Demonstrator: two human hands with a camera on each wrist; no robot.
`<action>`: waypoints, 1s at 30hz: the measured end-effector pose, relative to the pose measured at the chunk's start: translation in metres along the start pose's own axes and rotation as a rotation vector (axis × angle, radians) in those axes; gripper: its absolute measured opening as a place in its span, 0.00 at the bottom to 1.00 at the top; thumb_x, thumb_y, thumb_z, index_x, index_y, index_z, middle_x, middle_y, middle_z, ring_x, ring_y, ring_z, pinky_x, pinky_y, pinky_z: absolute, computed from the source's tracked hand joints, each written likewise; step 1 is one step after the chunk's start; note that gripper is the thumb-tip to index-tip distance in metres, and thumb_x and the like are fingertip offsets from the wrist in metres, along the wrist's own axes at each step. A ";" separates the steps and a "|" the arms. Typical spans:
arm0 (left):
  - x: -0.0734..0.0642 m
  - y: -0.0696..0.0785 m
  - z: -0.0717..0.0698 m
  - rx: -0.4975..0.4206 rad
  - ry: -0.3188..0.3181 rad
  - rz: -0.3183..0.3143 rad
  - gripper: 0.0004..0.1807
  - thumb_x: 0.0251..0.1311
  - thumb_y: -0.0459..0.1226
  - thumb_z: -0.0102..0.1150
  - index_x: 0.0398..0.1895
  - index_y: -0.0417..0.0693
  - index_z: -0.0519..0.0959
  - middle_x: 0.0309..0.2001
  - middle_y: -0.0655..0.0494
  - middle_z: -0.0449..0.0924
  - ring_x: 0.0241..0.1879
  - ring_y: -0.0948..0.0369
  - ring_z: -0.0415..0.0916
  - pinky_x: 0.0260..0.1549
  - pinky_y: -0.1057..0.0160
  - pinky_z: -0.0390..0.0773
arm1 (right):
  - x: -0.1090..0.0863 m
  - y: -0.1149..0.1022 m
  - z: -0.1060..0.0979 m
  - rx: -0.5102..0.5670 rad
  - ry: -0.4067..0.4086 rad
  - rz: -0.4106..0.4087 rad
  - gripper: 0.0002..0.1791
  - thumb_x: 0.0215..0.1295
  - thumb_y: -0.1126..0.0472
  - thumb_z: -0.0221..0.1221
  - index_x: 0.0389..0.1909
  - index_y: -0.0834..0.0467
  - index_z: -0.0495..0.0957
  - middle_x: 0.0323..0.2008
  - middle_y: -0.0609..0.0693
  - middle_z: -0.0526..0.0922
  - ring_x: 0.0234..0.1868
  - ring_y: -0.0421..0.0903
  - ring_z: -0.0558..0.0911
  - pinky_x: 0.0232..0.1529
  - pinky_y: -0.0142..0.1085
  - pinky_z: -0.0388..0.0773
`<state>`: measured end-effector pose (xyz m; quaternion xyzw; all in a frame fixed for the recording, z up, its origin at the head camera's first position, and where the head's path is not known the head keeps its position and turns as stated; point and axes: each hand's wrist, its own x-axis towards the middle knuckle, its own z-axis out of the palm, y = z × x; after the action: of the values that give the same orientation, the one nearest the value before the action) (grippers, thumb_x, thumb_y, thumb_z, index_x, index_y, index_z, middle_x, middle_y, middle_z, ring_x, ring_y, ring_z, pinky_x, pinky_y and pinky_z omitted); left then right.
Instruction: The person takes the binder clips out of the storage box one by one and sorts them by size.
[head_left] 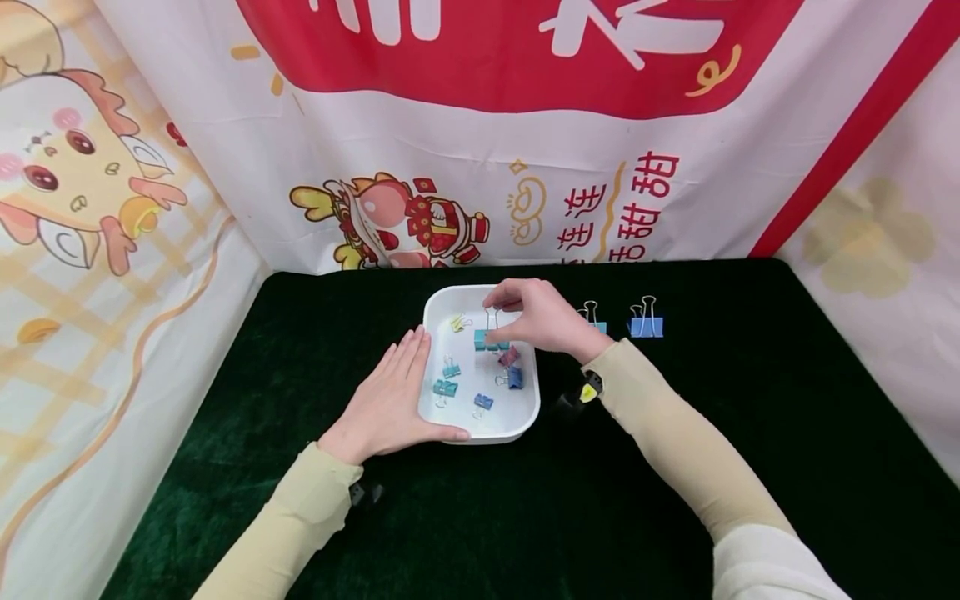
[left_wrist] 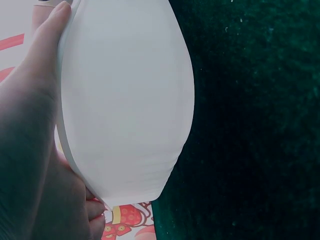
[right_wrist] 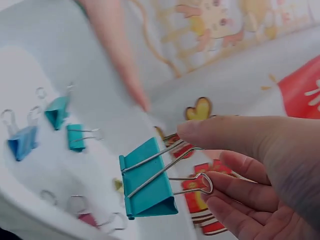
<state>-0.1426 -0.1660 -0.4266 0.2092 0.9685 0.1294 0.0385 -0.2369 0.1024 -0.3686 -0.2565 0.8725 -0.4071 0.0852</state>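
Over the far part of a white tray, my right hand holds a large teal binder clip by its wire handles, thumb on one and fingers on the other. The left hand lies against the tray's left side with straight fingers, its thumb reaching over the near rim. Inside the tray are smaller binder clips: a yellow clip, two teal ones, a magenta clip, a dark blue clip and a small blue clip.
Right of the tray, on the dark green cloth, stand a large blue binder clip and a teal binder clip partly hidden by the right hand. A printed fabric backdrop rises behind the table.
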 end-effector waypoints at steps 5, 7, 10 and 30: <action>-0.001 0.000 0.000 -0.011 -0.003 -0.002 0.79 0.36 0.86 0.48 0.83 0.44 0.39 0.82 0.51 0.32 0.80 0.55 0.30 0.75 0.49 0.40 | -0.007 -0.010 -0.019 0.029 0.071 0.010 0.27 0.52 0.57 0.79 0.53 0.56 0.82 0.52 0.50 0.83 0.54 0.46 0.81 0.61 0.43 0.76; -0.001 0.000 -0.001 -0.015 0.000 0.003 0.79 0.37 0.86 0.49 0.83 0.44 0.39 0.82 0.50 0.32 0.80 0.55 0.30 0.75 0.48 0.41 | -0.011 -0.012 -0.026 0.045 0.097 0.020 0.28 0.52 0.58 0.79 0.54 0.56 0.82 0.53 0.49 0.83 0.55 0.45 0.81 0.61 0.42 0.76; -0.001 0.000 -0.001 -0.013 -0.001 0.000 0.79 0.36 0.86 0.49 0.83 0.44 0.39 0.82 0.51 0.32 0.80 0.55 0.30 0.75 0.49 0.40 | -0.017 -0.014 -0.037 0.078 0.129 0.039 0.28 0.52 0.58 0.79 0.55 0.56 0.81 0.54 0.49 0.83 0.56 0.46 0.80 0.61 0.41 0.75; 0.000 0.003 -0.002 0.001 0.001 0.006 0.79 0.37 0.86 0.47 0.83 0.43 0.39 0.82 0.50 0.33 0.80 0.55 0.32 0.75 0.50 0.40 | -0.072 0.031 -0.104 0.073 0.233 0.154 0.34 0.55 0.55 0.78 0.62 0.58 0.78 0.60 0.52 0.79 0.61 0.52 0.77 0.65 0.49 0.72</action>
<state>-0.1414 -0.1642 -0.4244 0.2122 0.9679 0.1290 0.0373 -0.2244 0.2254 -0.3279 -0.1365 0.8781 -0.4579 0.0237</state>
